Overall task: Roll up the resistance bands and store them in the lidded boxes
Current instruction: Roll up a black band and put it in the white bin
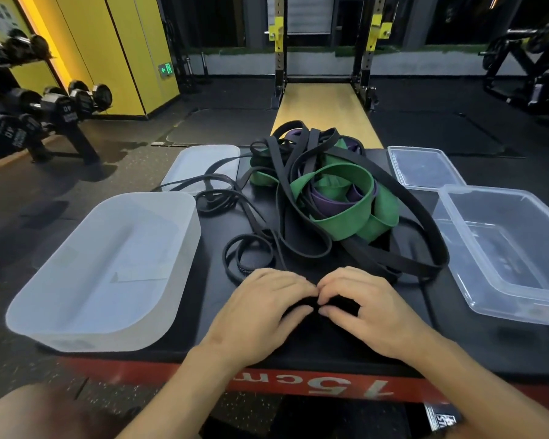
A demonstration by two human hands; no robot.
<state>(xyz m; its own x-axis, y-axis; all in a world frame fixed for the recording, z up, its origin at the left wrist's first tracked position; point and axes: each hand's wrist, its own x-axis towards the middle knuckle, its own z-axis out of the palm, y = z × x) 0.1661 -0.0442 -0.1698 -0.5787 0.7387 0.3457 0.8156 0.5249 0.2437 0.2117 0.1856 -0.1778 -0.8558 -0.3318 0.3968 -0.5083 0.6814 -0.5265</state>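
A tangled pile of black, green (346, 213) and purple (328, 201) resistance bands lies in the middle of a black platform (457, 337). At the platform's near edge my left hand (263, 308) and my right hand (362, 305) sit side by side, fingers curled round a black band (301, 304) pinched between them; most of it is hidden under my fingers. A frosted white box (57, 315) stands to the left, its lid (191, 160) lying behind it. To the right stands a clear box (466, 239), with its clear lid (403, 172) behind.
The platform has a red front face (203, 373) marked 15cm. Thin black band loops (244, 258) lie just ahead of my left hand. Dumbbell racks (38, 112) stand at the far left; a squat rack (327, 52) with a wooden floor strip rises beyond.
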